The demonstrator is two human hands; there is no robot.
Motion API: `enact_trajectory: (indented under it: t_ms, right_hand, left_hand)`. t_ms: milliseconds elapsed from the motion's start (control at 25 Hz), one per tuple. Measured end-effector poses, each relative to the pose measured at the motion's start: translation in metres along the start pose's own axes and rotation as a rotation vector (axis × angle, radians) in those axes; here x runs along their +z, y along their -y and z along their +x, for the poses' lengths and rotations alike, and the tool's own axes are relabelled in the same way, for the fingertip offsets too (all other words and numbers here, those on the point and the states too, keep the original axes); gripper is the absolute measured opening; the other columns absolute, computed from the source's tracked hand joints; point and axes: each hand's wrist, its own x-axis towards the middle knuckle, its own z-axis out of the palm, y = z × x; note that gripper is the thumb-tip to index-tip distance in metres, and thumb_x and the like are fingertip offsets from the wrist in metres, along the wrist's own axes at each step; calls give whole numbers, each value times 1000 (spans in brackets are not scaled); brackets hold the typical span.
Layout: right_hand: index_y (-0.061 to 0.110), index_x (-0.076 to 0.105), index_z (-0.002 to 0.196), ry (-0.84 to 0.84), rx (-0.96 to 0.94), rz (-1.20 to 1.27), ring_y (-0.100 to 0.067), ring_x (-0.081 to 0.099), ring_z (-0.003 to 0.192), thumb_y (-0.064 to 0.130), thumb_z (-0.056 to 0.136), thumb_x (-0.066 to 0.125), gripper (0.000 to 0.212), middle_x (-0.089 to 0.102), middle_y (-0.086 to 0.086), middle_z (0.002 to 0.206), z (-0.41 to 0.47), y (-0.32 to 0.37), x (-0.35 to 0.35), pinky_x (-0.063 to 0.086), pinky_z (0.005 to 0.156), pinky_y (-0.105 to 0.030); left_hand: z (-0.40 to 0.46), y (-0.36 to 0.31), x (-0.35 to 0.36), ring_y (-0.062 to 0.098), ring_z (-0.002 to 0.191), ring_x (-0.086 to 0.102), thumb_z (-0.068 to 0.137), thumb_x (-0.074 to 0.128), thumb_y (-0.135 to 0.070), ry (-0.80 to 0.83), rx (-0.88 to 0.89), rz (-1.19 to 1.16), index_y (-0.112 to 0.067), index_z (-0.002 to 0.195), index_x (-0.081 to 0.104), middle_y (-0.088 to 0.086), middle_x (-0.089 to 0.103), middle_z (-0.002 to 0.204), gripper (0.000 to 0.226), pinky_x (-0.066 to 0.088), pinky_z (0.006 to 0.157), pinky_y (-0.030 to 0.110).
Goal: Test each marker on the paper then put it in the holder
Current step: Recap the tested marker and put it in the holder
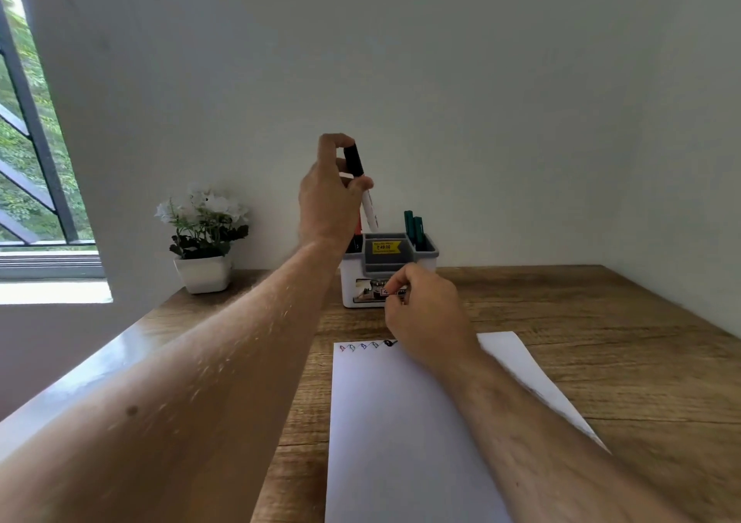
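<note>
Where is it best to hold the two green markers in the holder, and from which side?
Pinch the green markers by their caps from above. They stand nearly upright in the holder, in its right compartment, and only the upper parts stick out over the rim; the walls hide the lower barrels.

Your left hand (328,198) is raised at the end of a long, outstretched forearm, with thumb and curled fingers pinching a black-capped white marker (361,186) held cap-up. Your right hand (425,314) sits lower and nearer, fingers loosely curled, fingertips drawn together.
</note>
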Motion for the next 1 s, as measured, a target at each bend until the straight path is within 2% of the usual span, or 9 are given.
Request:
enact_trajectory:
  t_ms: [200, 360, 480, 600, 680, 840, 1000]
  right_hand:
    - [24, 59, 97, 34, -21, -21, -12, 63, 87, 14, 93, 58, 12, 62, 2, 98, 2, 2, 0, 57, 68, -24]
    - [24, 59, 99, 57, -7, -20, -12, 62, 90, 14, 93, 58, 12, 62, 1, 101, 4, 3, 0, 58, 73, -26]
    - [24, 59, 99, 68, 3, -22, -13, 62, 87, 13, 92, 58, 13, 62, 1, 98, 3, 2, -1, 55, 67, -25]
    - [23, 59, 99, 79, 6, -25, -14, 62, 84, 13, 91, 59, 13, 62, 0, 97, 3, 1, 0, 50, 61, -21]
    - [23, 59, 100, 84, 10, -21, -15, 62, 82, 13, 91, 59, 13, 63, 0, 96, 4, -1, 0, 46, 58, -20]
    - [23, 59, 99, 91, 18, -17, -13, 60, 80, 13, 91, 60, 13, 63, 0, 94, 6, -2, 2, 44, 56, -19]
    - [24, 59, 99, 82, 3, -21, -12, 61, 82, 15, 90, 61, 13, 63, 1, 95, 7, -4, 2, 52, 62, -23]
  left_hand:
    - [3, 5, 14, 9, 75, 66, 86, 72, -10, 31, -18, 24, -28, 123, 51, -3, 66, 97, 46, 55, 69, 26]
    - [10, 7, 25, 17, 80, 67, 86, 71, -8, 66, 6, 85, -32, 122, 51, 0, 66, 101, 47, 58, 76, 36]
    - [8, 14, 34, 21, 84, 64, 84, 71, -9, 137, -29, 181, -34, 120, 51, 1, 64, 99, 48, 58, 77, 43]
    - [5, 21, 41, 19, 83, 64, 85, 72, -12, 197, -93, 297, -35, 121, 51, -6, 60, 83, 48, 58, 77, 44]
    - [6, 23, 43, 20, 82, 66, 85, 74, -13, 222, -124, 336, -35, 121, 53, -6, 63, 80, 47, 58, 77, 45]
    - [9, 24, 43, 25, 87, 68, 82, 77, -13, 275, -159, 420, -26, 121, 58, 10, 70, 101, 45, 59, 78, 44]
    - [8, 23, 41, 25, 102, 66, 79, 80, -13, 300, -174, 490, -21, 129, 60, 13, 67, 118, 54, 56, 89, 42]
